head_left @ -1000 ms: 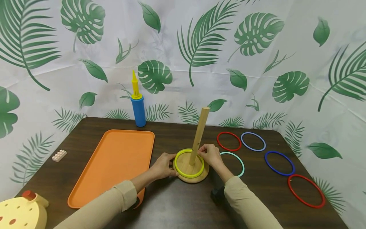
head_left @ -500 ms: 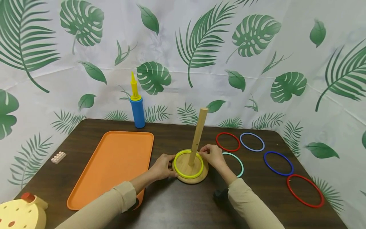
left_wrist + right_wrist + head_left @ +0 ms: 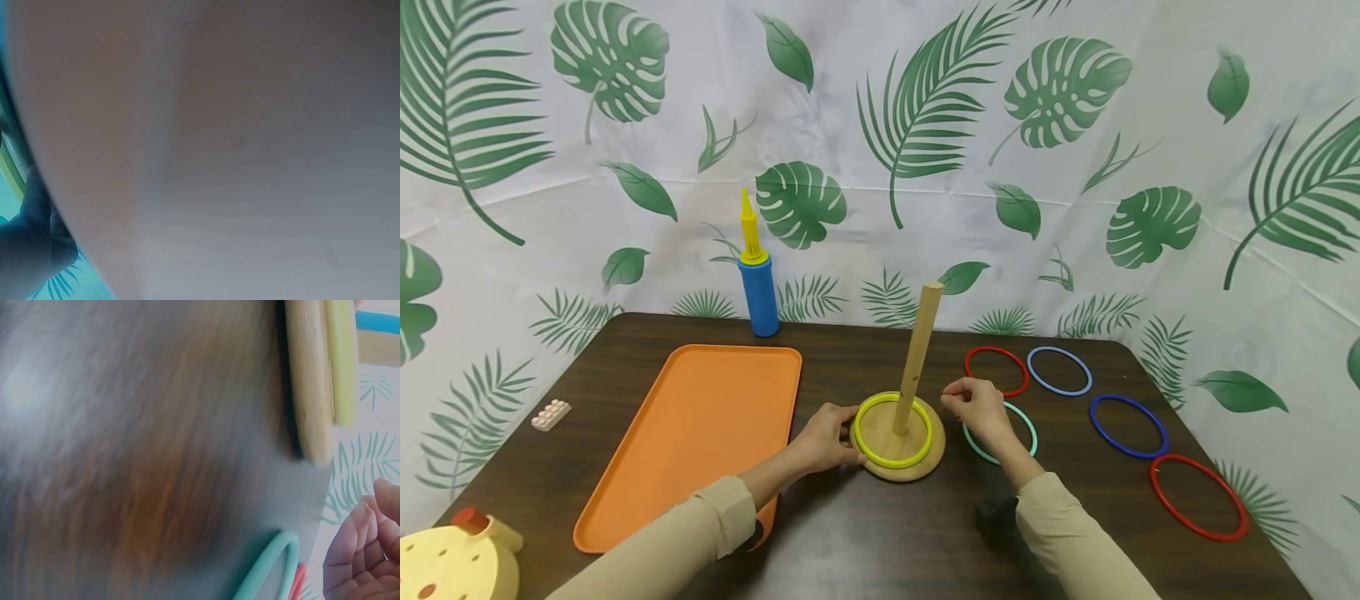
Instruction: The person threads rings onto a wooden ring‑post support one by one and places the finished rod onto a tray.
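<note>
In the head view a round wooden base [image 3: 938,442] with an upright wooden peg [image 3: 917,358] stands mid-table. Round the peg's foot lies a yellow ring [image 3: 929,433], flat on the base and off centre to the left. My left hand [image 3: 826,437] grips the base's left edge beside the ring, thumb at the near side. Mostly a pale blur fills the left wrist view, with dark fingers [image 3: 31,244] at its edge. My right hand [image 3: 983,410], loosely curled and holding nothing, hovers right of the base, overlapping a mint ring [image 3: 1036,435].
Further right lie a red ring [image 3: 995,348], a light blue ring [image 3: 1090,379], a dark blue ring [image 3: 1092,417] and a larger red ring [image 3: 1221,537]. An orange tray [image 3: 700,433] lies left. Behind it stands a blue-and-yellow hand pump [image 3: 760,292]. A yellow toy [image 3: 460,567] sits front left.
My right hand has let go of the yellow ring's right side and moved right, away from the peg. My left hand stays at the base's left edge.
</note>
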A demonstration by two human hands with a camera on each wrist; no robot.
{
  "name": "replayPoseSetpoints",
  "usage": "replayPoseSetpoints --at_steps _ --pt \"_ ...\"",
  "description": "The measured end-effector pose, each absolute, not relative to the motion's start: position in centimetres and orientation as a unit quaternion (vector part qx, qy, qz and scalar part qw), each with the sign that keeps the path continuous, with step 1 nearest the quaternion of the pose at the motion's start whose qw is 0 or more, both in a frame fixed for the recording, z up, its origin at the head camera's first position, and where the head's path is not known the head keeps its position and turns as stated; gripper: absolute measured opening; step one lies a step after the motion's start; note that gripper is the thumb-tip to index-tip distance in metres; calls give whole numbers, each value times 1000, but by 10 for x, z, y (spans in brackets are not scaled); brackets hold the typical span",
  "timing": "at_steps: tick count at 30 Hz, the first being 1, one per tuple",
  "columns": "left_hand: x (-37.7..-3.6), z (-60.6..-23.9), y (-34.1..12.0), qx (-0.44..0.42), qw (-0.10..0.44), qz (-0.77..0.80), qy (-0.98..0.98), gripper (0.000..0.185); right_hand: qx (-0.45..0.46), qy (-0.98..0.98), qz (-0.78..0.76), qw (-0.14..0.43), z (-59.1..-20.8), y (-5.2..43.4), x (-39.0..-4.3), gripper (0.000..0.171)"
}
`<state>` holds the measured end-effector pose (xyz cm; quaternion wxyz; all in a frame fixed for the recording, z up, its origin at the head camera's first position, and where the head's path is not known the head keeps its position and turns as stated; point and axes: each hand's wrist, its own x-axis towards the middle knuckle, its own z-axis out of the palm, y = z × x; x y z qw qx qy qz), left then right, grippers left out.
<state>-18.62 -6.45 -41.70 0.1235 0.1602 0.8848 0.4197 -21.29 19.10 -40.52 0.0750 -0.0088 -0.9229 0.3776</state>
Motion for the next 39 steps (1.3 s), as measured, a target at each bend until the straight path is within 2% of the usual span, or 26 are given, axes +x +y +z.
replayPoseSetpoints --at_steps 20,39 --pt "-186 -416 -65 168 118 422 883 75 -39 -918 380 104 -404 244 -204 15" --pt "-185 -416 -64 163 124 420 884 75 -58 -945 302 110 -407 292 -190 21"
